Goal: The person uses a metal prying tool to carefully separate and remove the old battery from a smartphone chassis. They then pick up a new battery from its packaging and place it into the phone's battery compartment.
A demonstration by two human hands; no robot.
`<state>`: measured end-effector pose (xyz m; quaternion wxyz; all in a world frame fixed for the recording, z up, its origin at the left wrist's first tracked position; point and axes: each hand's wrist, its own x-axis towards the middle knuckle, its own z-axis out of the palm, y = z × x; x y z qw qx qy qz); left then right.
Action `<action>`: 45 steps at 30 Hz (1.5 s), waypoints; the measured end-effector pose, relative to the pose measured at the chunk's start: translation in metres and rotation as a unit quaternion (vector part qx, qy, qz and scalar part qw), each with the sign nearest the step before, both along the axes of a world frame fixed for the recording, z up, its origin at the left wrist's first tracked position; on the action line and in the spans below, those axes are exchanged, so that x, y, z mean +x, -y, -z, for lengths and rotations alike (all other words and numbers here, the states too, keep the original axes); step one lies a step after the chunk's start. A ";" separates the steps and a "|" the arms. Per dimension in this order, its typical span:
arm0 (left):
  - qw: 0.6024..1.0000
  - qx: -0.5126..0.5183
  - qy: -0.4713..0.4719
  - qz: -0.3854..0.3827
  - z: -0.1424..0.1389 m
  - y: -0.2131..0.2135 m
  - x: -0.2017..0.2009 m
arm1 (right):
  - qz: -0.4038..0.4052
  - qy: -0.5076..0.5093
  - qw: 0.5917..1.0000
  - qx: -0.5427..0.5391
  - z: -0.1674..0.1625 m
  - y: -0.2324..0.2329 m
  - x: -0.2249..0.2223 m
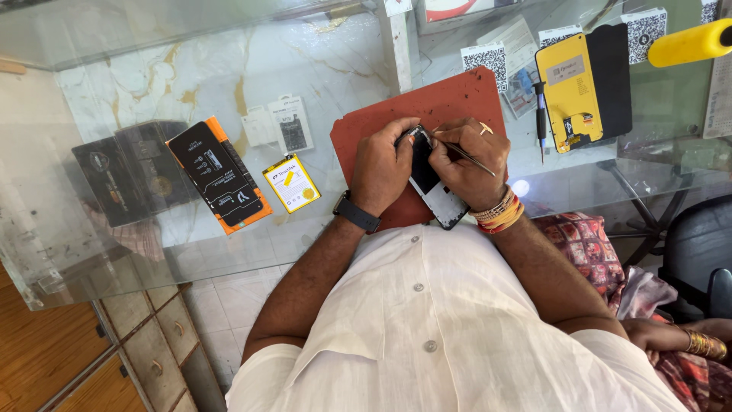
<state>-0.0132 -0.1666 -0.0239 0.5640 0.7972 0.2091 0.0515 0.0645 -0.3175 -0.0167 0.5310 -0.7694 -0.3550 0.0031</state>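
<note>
A black smartphone (436,195) lies on a red-brown work mat (446,99) on the glass counter. My left hand (383,165), with a dark watch on the wrist, grips the phone's upper left edge and pinches it at the top. My right hand (469,156), wearing a ring and several bangles, holds thin metal tweezers (471,158) whose tip meets the top of the phone between my two hands. The phone's upper part is hidden under my fingers.
On the glass counter (191,84) lie a black-and-orange box (219,176), a dark box (130,172), a small yellow packet (292,183), a yellow-and-black package (581,85), a screwdriver (540,118) and a yellow roller handle (690,43). Another person's bangled arm (686,339) is at the lower right.
</note>
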 end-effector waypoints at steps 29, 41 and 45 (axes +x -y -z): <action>1.000 0.006 0.004 0.000 -0.001 0.001 -0.003 | 0.000 -0.006 1.000 0.010 -0.001 0.002 -0.003; 1.000 -0.011 -0.011 0.002 -0.005 0.000 -0.002 | -0.002 0.004 1.000 -0.009 -0.001 -0.002 -0.001; 1.000 0.001 -0.001 0.002 -0.003 0.002 -0.002 | 0.002 -0.023 1.000 0.007 -0.001 0.002 -0.002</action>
